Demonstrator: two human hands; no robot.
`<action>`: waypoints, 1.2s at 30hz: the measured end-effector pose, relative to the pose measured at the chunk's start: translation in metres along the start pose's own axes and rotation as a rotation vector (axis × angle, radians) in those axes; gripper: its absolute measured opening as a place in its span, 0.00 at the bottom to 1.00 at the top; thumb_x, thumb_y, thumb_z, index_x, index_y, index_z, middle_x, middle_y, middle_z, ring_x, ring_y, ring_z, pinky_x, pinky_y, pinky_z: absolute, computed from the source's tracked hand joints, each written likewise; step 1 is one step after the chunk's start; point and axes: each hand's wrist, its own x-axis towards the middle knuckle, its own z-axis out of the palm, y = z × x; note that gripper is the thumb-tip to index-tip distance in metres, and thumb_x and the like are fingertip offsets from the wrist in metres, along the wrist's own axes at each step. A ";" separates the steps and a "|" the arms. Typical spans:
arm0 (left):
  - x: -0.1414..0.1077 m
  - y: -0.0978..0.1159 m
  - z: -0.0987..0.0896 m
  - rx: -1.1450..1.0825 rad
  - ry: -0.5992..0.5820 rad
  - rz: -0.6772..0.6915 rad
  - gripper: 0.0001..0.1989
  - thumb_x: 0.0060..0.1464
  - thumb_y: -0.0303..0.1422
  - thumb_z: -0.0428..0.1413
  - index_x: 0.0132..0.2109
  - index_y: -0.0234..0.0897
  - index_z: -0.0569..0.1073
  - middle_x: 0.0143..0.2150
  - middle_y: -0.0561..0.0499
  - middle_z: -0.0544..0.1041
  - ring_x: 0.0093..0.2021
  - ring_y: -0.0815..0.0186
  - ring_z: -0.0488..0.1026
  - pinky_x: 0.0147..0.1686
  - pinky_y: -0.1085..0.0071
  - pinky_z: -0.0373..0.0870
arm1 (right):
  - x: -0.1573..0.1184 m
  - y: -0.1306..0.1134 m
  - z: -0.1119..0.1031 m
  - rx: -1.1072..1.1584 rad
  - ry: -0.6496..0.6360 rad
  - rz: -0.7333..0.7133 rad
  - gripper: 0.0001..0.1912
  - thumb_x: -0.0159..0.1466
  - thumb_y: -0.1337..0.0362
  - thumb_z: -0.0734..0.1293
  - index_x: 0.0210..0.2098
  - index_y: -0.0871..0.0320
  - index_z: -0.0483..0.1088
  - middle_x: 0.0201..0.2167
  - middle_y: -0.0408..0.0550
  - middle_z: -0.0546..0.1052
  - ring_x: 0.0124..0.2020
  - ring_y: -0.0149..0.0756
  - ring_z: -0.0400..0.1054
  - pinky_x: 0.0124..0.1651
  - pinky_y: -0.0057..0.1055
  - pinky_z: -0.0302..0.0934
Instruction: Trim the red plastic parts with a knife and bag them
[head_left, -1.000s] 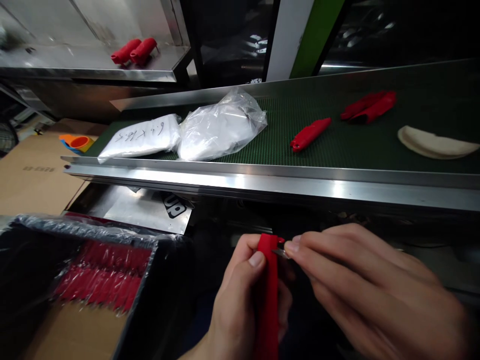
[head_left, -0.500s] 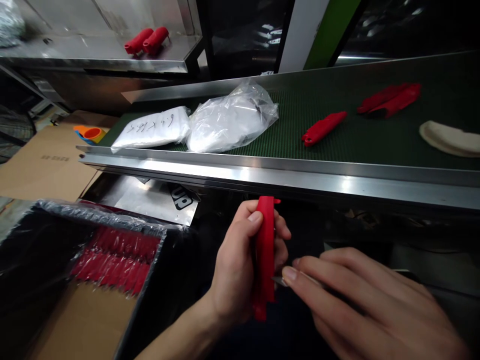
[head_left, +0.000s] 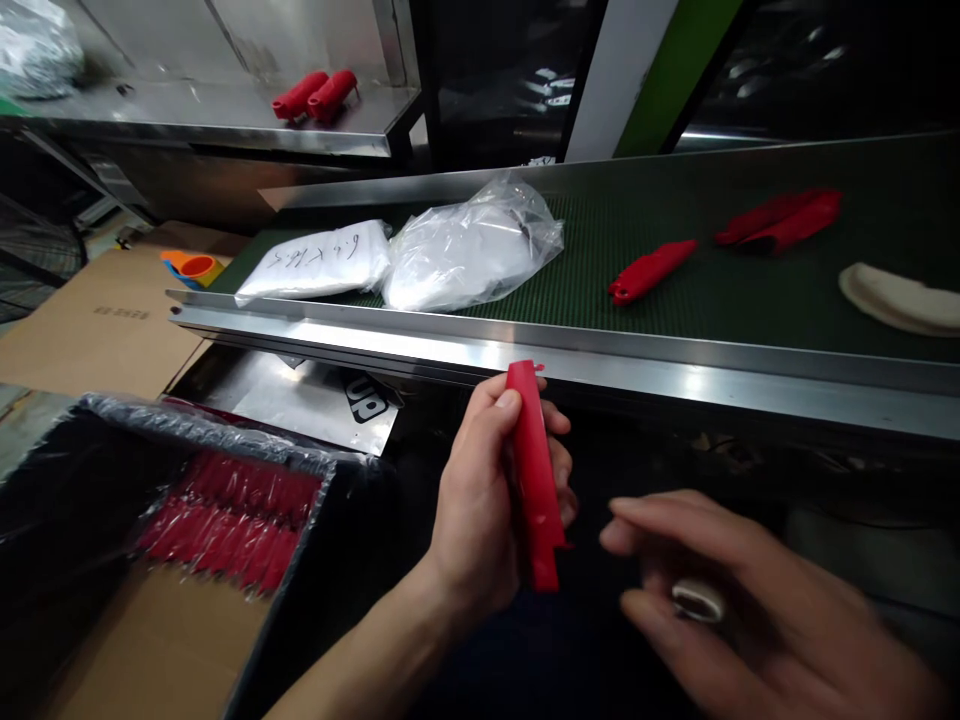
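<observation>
We note the right hand has drawn back from the red strip, fingers part-open (whether it holds the pale item we cannot tell); the left hand grips the strip upright, just below the conveyor edge.

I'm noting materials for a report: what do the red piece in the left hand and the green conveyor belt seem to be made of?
The red piece in the left hand looks like moulded plastic or firm rubber, opaque with a soft sheen; small thin tabs at its ends suggest moulding, but the look cannot settle which. The green conveyor belt looks like matte rubber or PVC, with a fine, dotted texture.
</observation>
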 end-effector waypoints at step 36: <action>-0.025 -0.008 -0.007 -0.049 -0.088 -0.106 0.20 0.63 0.31 0.49 0.61 0.37 0.62 0.54 0.39 0.77 0.50 0.52 0.76 0.54 0.56 0.68 | 0.001 0.028 0.032 1.671 -0.182 0.879 0.11 0.57 0.61 0.75 0.34 0.59 0.72 0.28 0.42 0.73 0.25 0.24 0.67 0.30 0.20 0.66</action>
